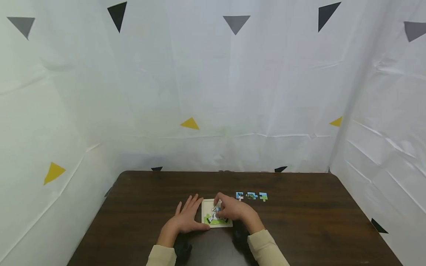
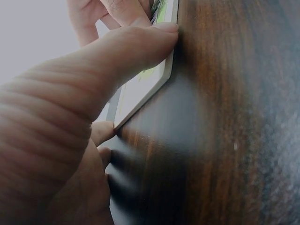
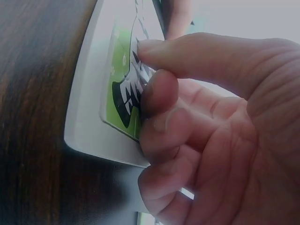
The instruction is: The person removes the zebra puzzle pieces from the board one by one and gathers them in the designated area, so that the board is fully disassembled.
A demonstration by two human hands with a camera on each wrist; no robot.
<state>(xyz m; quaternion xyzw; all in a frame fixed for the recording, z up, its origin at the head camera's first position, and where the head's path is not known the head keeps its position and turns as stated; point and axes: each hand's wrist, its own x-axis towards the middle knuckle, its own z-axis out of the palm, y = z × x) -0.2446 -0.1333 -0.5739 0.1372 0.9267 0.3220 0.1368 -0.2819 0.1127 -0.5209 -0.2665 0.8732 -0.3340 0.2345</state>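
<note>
A small jigsaw puzzle board (image 1: 208, 204) with a pale frame lies on the table; its picture shows a zebra on green grass. My left hand (image 1: 187, 221) lies spread along the board's left side, the thumb at the near edge and a fingertip at the far left corner. Over the board bends my right hand (image 1: 235, 209), thumb and index finger on either side of a zebra puzzle piece (image 1: 217, 207), pinching it at the picture's surface. In the right wrist view the thumb tip presses on the zebra print (image 3: 129, 96), and the other fingers are curled, hiding part of the board.
Three loose puzzle pieces (image 1: 251, 195) lie in a row beyond the right hand, on the dark wooden table (image 1: 299, 218). White curtains (image 1: 213, 81) with grey, black and yellow triangles stand behind the table and along both sides.
</note>
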